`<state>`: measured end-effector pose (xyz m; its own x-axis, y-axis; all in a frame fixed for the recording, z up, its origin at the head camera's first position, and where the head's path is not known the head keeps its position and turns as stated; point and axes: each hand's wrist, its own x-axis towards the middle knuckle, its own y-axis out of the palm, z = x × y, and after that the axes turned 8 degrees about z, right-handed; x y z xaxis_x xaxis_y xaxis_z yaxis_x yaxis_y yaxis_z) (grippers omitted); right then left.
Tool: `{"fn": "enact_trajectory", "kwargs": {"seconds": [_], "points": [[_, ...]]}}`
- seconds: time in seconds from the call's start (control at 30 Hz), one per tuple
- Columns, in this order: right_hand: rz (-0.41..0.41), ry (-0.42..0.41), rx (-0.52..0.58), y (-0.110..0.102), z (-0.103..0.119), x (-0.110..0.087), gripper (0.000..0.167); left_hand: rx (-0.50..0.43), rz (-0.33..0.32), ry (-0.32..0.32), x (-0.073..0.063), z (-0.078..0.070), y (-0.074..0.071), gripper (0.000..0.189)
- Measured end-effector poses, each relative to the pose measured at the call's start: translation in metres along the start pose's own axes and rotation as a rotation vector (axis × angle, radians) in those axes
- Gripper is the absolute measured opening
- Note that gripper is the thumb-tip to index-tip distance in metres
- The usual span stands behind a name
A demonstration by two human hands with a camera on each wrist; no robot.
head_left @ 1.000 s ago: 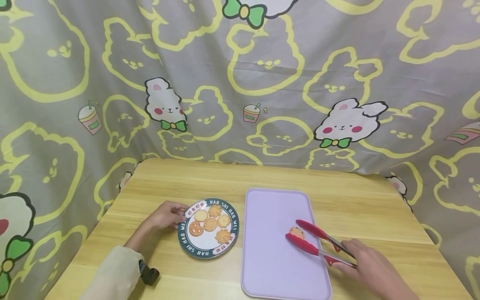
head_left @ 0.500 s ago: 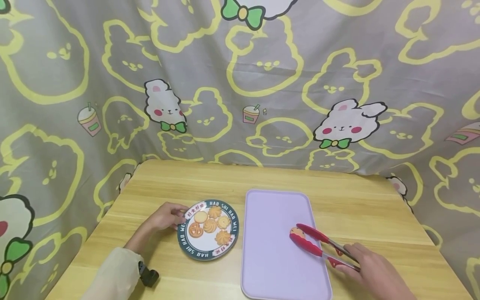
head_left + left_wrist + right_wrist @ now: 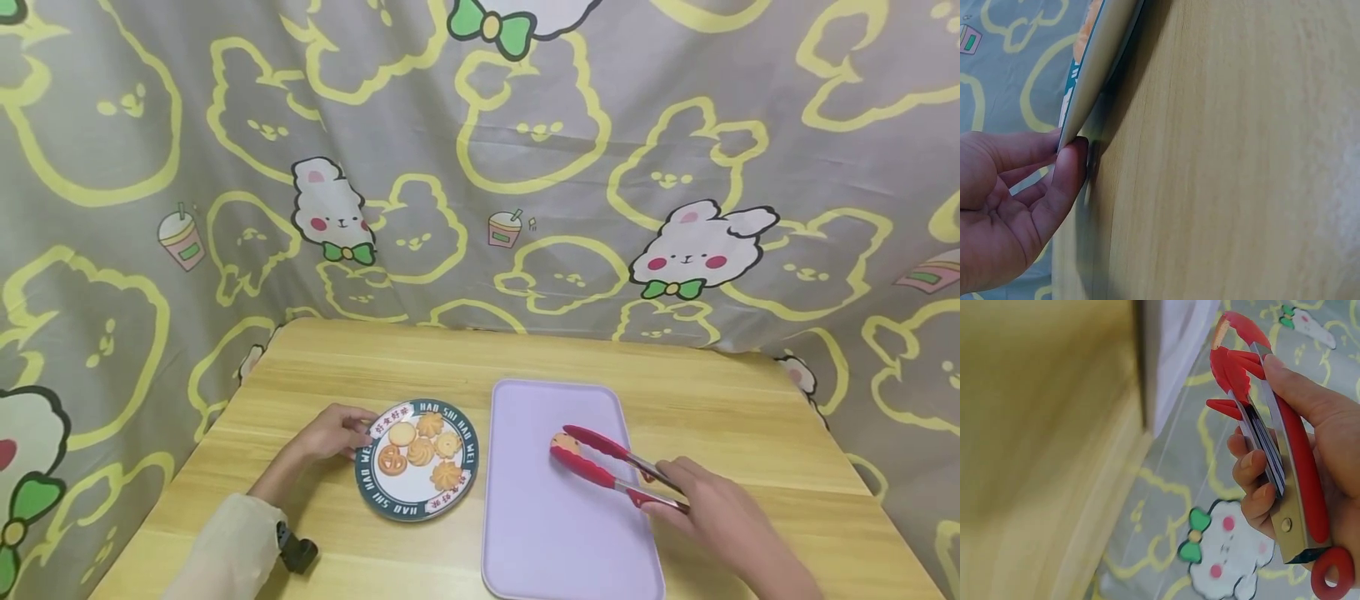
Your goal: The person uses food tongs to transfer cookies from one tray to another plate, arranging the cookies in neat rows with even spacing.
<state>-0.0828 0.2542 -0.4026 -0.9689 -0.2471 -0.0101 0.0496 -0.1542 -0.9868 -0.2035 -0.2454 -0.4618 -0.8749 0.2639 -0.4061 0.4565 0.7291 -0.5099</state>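
Note:
My left hand [image 3: 333,431] pinches the left rim of a round plate [image 3: 412,510] between thumb and fingers; in the left wrist view the plate [image 3: 1088,81] is seen edge-on. Several cookies [image 3: 421,451] of different shapes lie on the plate, one like a pretzel [image 3: 392,459]. With my right hand [image 3: 712,508] I grip red-tipped metal tongs [image 3: 626,487]. The tongs' tips hold one round cookie [image 3: 566,442] with dark specks over the purple tray [image 3: 558,550]. In the right wrist view, fingers wrap the tongs [image 3: 1297,469], and the cookie [image 3: 1220,332] shows only partly.
The rectangular tray lies just right of the plate on a wooden table [image 3: 360,350]. A patterned curtain [image 3: 465,150] hangs behind the table and along its sides. A black device [image 3: 297,550] is strapped to my left wrist.
The tongs with their cookie first shifted slightly right, then moved left and a little away over the tray. My left hand and the plate have stayed in place.

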Motion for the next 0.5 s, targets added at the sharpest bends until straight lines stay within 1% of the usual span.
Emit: {"fn": "enact_trajectory", "kwargs": {"seconds": [0.13,0.23,0.5], "points": [[-0.055,-0.083,0.010,-0.002,0.019,0.015,0.047,0.004,0.000,-0.001,0.000,0.000,0.000,0.041],[-0.076,-0.144,0.013,-0.003,0.035,0.026,0.047,0.001,-0.004,-0.007,-0.001,-0.001,0.000,0.041],[-0.022,-0.216,0.013,-0.004,0.078,0.053,0.051,-0.006,-0.007,-0.009,-0.001,-0.003,0.000,0.041]]}}
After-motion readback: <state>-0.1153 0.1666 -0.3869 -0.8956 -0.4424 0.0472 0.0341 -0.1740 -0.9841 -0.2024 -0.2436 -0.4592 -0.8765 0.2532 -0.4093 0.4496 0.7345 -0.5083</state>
